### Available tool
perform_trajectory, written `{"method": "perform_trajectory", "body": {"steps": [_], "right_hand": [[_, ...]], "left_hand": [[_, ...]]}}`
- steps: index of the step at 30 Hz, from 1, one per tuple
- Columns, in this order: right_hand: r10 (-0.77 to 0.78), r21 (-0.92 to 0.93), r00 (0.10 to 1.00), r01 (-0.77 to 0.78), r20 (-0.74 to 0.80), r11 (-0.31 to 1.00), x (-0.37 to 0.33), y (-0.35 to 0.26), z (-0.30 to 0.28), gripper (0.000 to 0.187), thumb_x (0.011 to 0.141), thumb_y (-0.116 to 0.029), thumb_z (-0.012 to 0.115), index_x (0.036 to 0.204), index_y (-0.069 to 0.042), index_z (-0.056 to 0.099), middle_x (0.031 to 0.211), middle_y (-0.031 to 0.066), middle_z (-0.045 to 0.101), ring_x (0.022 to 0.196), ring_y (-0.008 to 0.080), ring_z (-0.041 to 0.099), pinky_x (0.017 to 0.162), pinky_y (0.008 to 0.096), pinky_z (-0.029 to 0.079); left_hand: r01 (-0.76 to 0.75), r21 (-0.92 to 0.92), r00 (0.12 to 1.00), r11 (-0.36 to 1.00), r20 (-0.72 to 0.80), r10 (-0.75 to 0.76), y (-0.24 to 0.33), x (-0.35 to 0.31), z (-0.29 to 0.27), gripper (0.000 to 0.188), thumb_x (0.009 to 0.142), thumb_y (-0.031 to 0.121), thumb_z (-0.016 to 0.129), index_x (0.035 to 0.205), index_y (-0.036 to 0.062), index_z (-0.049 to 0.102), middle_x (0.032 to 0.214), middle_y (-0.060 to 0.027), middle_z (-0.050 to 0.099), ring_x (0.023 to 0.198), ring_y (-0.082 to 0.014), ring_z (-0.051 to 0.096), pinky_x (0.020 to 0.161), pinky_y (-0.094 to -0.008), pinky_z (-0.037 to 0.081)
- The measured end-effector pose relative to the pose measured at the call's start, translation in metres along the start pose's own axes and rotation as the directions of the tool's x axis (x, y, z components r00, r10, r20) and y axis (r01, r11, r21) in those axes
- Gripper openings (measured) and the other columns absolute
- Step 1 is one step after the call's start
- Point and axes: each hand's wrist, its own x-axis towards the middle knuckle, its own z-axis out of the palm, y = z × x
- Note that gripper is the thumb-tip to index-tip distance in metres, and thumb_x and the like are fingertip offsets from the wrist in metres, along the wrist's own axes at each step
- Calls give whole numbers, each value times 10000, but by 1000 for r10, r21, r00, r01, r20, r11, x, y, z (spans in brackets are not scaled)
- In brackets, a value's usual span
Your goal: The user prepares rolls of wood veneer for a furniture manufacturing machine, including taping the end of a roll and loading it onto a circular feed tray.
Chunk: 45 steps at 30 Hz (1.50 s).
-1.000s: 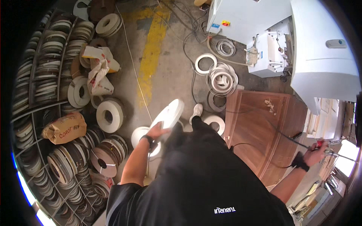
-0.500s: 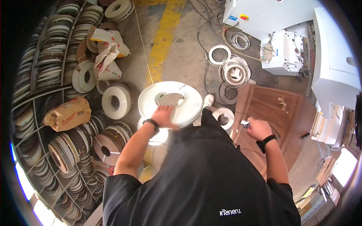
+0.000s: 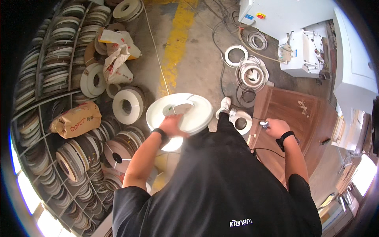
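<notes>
"Progress can be judged how far?"

"Only partly. The large white coil (image 3: pixel 202 111) is held near its 7 o'clock by the left hand (image 3: pixel 171 125), the fingers clamped on its rim. It appears to be held up rather than set down, though its underside is hidden. By the right hand (image 3: pixel 277 128), at 3 o'clock, a small tool (image 3: pixel 264 125) is gripped, fingers closed around it; its kind cannot be told. The coil's strip is seen wound; how much is left cannot be told."

"And edges, and room for moving?"

"From the coil, a smaller coil (image 3: pixel 239 113) is met at 3 o'clock, just beside a shoe (image 3: pixel 224 104), with a brown wooden panel (image 3: pixel 284 102) beyond. Another coil (image 3: pixel 136 104) is stood at 9 o'clock. Most room is offered toward 12 o'clock, where a yellow stripe (image 3: pixel 177 43) is flanked by a pale cord (image 3: pixel 157 55)."
</notes>
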Motion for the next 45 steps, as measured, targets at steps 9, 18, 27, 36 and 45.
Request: {"method": "perform_trajectory", "body": {"steps": [9,18,27,36,45], "right_hand": [[-218,111,976,216,0,970,2,-26,71,225,822,-244,650,1005,-115,630,852,155,705,845,395,676,747,488,536],[13,390,935,135,-354,911,-55,36,63,469,848,-523,744,1033,-108,629,836,141,714,792,387,671,686,464,518],[700,702,236,500,-674,507,-149,143,7,194,884,-188,753,972,-33,675,958,83,751,810,121,679,705,290,532],[783,483,-187,696,-593,532,-182,362,-76,216,1007,-184,654,1148,-21,646,990,39,720,905,107,658,811,252,505],[692,562,255,785,-675,260,-112,407,-120,454,1031,-306,586,1391,-31,553,1228,54,642,1079,159,606,965,291,460]], "left_hand": [[21,-919,989,393,-39,-144,-63,24,27,704,892,456,704,1383,-13,517,1195,-142,645,1091,-240,623,975,-369,485],[240,-919,872,-313,346,-346,29,38,14,683,926,688,512,1185,70,645,1020,-91,683,915,-266,667,801,-447,572],[-223,-975,916,12,-213,-341,-155,75,135,656,1014,569,493,1472,99,490,1495,-101,486,1356,-258,451,1138,-434,345],[-25,-1000,910,13,-28,-415,-45,111,103,611,1002,547,524,1406,89,515,1387,-99,525,1257,-259,498,1065,-432,391],[-13,-998,892,-53,12,-451,-32,131,89,567,990,525,555,1339,79,541,1279,-97,565,1157,-261,546,992,-430,438]]}}
